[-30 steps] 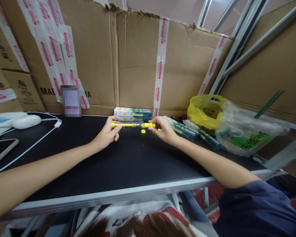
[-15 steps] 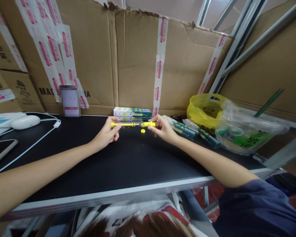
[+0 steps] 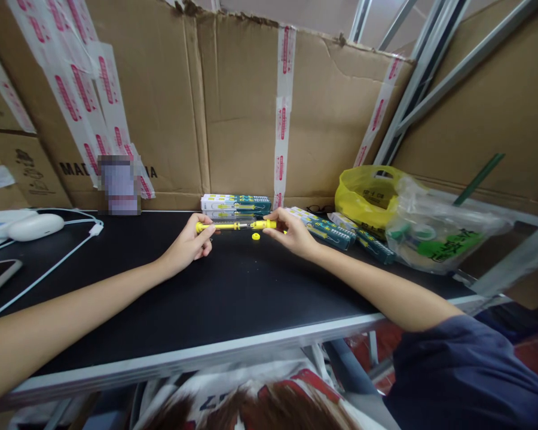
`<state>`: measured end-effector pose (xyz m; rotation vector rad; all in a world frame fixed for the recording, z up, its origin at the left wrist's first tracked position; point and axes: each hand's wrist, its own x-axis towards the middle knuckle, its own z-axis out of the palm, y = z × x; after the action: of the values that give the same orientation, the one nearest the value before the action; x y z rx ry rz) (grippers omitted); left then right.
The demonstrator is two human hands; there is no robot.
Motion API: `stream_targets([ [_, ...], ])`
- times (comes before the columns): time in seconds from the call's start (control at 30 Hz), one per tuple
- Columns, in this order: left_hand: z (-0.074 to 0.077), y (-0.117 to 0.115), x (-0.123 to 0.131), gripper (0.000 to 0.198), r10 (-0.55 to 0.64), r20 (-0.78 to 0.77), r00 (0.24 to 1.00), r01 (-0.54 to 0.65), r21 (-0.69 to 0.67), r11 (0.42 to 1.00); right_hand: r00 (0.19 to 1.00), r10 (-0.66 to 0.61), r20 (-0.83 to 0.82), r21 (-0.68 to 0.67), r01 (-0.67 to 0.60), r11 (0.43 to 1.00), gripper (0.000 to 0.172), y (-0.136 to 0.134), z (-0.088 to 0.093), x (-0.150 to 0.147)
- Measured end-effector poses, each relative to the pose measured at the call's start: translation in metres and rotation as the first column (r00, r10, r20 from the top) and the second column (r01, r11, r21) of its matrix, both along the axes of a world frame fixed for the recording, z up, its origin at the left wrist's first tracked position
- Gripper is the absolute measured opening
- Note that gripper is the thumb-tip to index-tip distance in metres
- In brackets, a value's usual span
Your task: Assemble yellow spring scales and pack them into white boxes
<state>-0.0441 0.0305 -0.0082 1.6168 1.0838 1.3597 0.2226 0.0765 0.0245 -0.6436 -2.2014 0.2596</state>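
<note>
My left hand (image 3: 190,240) pinches one end of a slim yellow pen-like tool (image 3: 225,226), held level just above the black table. A short metal section shows at the tool's right end. Facing it, my right hand (image 3: 295,235) grips a short, thicker yellow cylindrical piece (image 3: 263,224) between thumb and fingers. The two parts lie in one line; whether they are joined there I cannot tell. Just below them on the table sits a small round yellow cap (image 3: 256,237). Another bit of yellow peeks out beside my right fingers, too small to name.
Printed boxes (image 3: 235,203) lie behind my hands, with more boxes (image 3: 326,230) to the right. Further right are a yellow plastic bag (image 3: 363,197) and a clear bag (image 3: 448,239). A phone (image 3: 119,186) leans on the cardboard wall (image 3: 242,119); a white cable (image 3: 49,275) crosses the left side.
The whole view has shifted slightly, so things sit a little further left. Both hands keep the same grips, with the yellow parts still in line.
</note>
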Motion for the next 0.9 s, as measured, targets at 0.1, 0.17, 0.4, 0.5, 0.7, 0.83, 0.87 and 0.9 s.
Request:
stream_targets([
  [0.1,-0.001,0.0,-0.001,0.034,0.001,-0.019,1.0,-0.002,-0.014,1.0,1.0,0.026,0.003,0.0,-0.026,1.0,0.021,-0.002,0.0,0.0],
  [0.17,0.0,0.0,-0.001,0.034,0.001,-0.024,1.0,-0.001,-0.018,1.0,0.999,0.041,0.0,-0.019,-0.041,0.999,0.022,-0.002,0.001,-0.001],
  [0.4,0.003,-0.002,0.003,0.037,0.007,-0.024,1.0,-0.007,0.011,1.0,0.997,0.071,-0.024,-0.093,-0.073,0.993,0.024,0.005,-0.001,0.002],
  [0.5,0.003,-0.002,0.004,0.038,0.01,-0.023,1.0,-0.01,0.024,1.0,0.998,0.066,-0.014,-0.086,-0.067,0.994,0.024,0.007,-0.001,0.002],
  [0.7,0.002,0.0,0.0,0.035,0.038,-0.124,0.992,-0.031,0.057,0.998,0.997,0.081,-0.015,-0.09,-0.082,0.993,0.023,0.011,-0.003,0.004],
  [0.83,0.015,-0.006,-0.007,0.028,0.248,-0.498,0.831,-0.078,0.336,0.939,0.996,0.075,-0.052,-0.147,-0.082,0.986,0.024,0.013,-0.001,0.007],
  [0.87,0.019,-0.009,-0.008,0.028,0.324,-0.577,0.75,-0.061,0.428,0.902,0.996,0.07,-0.061,-0.162,-0.079,0.984,0.025,0.012,0.0,0.006],
  [0.9,0.024,-0.011,-0.009,0.028,0.399,-0.619,0.676,-0.053,0.499,0.865,0.995,0.067,-0.069,-0.177,-0.078,0.981,0.026,0.01,0.001,0.005],
])
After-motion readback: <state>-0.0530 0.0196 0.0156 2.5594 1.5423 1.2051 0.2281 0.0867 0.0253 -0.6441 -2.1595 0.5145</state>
